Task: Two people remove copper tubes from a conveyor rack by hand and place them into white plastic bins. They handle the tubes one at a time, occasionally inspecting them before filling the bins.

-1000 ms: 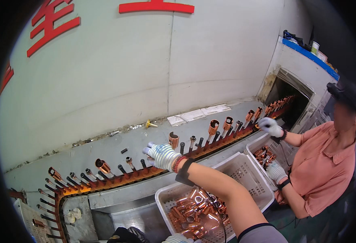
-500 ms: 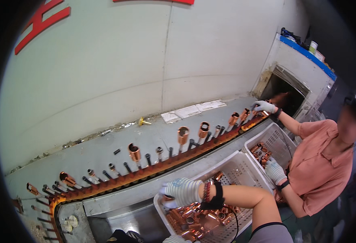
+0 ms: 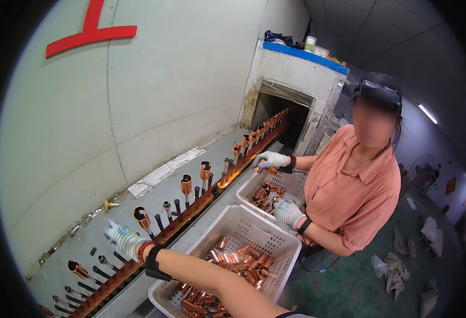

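Note:
My right hand (image 3: pixel 124 241), in a white-and-grey striped glove, reaches left over the row of upright pegs on the conveyor (image 3: pixel 129 270). Its fingers look stretched out, with nothing visible in them. A black peg (image 3: pixel 120 257) stands close beneath the hand. Farther along, a copper sleeve (image 3: pixel 141 216) with a notched rim sits on a spindle, and another copper sleeve (image 3: pixel 78 269) leans nearer me. Below my forearm is a white perforated crate (image 3: pixel 288 249) holding many shiny copper pieces (image 3: pixel 243 262). My left hand is out of view.
Across the crate a co-worker in an orange shirt (image 3: pixel 349 185) holds copper pieces in one gloved hand (image 3: pixel 270 160); the other hand (image 3: pixel 290 213) is at a second crate (image 3: pixel 243 197). The conveyor runs into a tunnel opening (image 3: pixel 296 114). A wall (image 3: pixel 153 85) rises behind.
The view has swung right. My right hand has moved from above the crate to the conveyor pegs. My left glove has left the picture. The co-worker's hand has moved from the conveyor to their crate.

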Motion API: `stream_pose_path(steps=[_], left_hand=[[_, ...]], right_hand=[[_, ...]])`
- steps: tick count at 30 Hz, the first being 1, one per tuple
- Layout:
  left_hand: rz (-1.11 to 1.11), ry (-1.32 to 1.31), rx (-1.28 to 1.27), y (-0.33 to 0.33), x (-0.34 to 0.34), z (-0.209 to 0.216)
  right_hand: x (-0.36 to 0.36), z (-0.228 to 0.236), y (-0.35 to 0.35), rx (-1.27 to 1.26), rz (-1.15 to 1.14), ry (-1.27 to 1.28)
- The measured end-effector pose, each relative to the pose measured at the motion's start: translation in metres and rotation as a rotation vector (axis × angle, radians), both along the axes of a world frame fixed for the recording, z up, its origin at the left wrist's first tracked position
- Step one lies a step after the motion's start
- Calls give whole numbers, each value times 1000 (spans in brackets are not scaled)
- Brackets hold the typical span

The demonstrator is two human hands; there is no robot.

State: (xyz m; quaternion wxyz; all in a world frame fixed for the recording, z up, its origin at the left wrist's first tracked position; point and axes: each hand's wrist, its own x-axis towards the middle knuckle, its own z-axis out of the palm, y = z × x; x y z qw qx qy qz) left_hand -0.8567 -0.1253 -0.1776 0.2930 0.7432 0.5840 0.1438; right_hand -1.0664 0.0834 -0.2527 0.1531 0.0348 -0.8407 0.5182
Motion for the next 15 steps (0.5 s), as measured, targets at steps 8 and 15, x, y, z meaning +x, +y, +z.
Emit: stream_pose_path(steps=[8, 15], left_hand=[[31, -57, 23, -20, -22, -4], [35, -43, 41, -35, -43, -18]], right_hand=[[48, 45, -2, 996, -33, 165], [3, 78, 89, 900, -425, -519]])
